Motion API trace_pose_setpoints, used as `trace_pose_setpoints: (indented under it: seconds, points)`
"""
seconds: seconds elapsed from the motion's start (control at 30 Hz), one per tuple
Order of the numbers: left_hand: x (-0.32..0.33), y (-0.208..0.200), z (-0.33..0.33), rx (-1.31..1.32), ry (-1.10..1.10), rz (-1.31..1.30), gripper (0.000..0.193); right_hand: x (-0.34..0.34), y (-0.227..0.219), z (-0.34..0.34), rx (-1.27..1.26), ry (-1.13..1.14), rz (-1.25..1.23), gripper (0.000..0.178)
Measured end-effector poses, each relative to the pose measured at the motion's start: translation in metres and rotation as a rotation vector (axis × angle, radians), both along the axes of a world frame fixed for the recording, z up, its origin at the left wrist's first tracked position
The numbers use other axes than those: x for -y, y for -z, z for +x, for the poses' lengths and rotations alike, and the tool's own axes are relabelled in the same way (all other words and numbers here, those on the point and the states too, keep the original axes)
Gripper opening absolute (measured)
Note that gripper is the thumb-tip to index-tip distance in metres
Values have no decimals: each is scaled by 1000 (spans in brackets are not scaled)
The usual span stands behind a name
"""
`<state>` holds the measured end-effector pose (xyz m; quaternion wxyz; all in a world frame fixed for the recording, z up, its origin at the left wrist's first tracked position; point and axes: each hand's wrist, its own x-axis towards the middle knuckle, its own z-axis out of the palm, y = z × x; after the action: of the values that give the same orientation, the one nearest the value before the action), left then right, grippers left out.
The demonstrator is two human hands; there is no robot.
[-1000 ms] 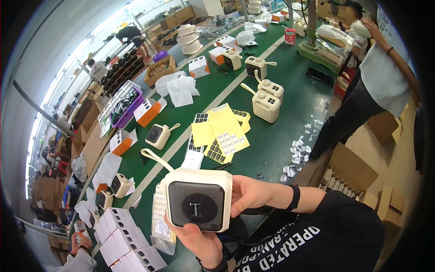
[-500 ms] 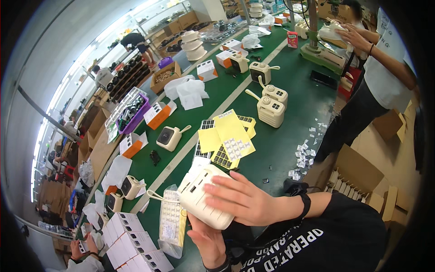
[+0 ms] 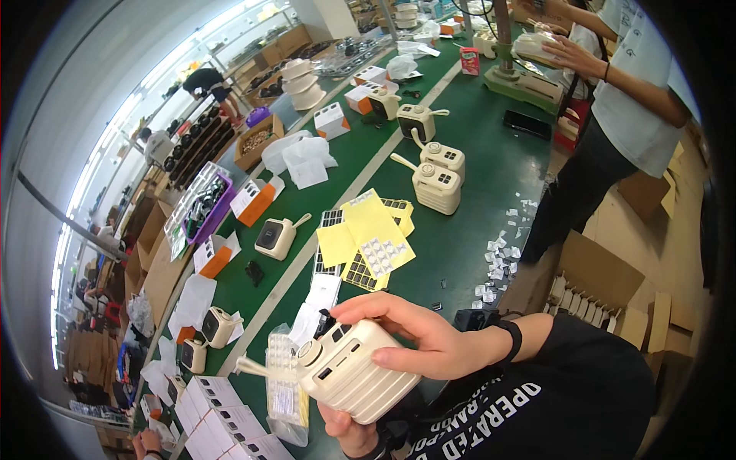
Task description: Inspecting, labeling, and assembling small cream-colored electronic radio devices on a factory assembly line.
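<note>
A: Where's the cream portable speaker (image 3: pixel 376 383)?
B: Held over the near edge of the green table (image 3: pixel 475 161), in both hands. Left hand (image 3: pixel 349 433) clasps it from below, most fingers hidden. Right hand (image 3: pixel 429 337) grips over the upper edge, thumb on the ribbed side.
A: Axis?
B: Knob (image 3: pixel 308 353) end upper left, strap (image 3: pixel 264 369) pointing left, base lower right. Right fingertips (image 3: pixel 339 313) are nearer the knob; left hand's at the lower edge.
A: Dark bit (image 3: pixel 324 325) by those fingertips?
B: Too small to tell if it's separate.
A: Containers?
B: Purple basket (image 3: pixel 215 221), left: dark parts (image 3: pixel 203 207), jumbled. Cardboard box (image 3: pixel 247 159) beyond: small parts (image 3: pixel 257 140). Floor carton (image 3: pixel 602 259), right: cream units (image 3: pixel 580 301) in rows.
</note>
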<state>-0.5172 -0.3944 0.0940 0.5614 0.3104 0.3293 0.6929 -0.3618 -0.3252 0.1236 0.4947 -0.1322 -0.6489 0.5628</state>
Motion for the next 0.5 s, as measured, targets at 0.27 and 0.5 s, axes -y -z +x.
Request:
trace_pose_setpoints:
  seconds: [0.27,0.5]
  points:
    - [2,1,5,-167,30,-9,89,-20,0,-3,-88,-1,-387,27]
    - [2,26,-18,-159,30,-56,85,-18,3,-1,-21,-48,-384,35]
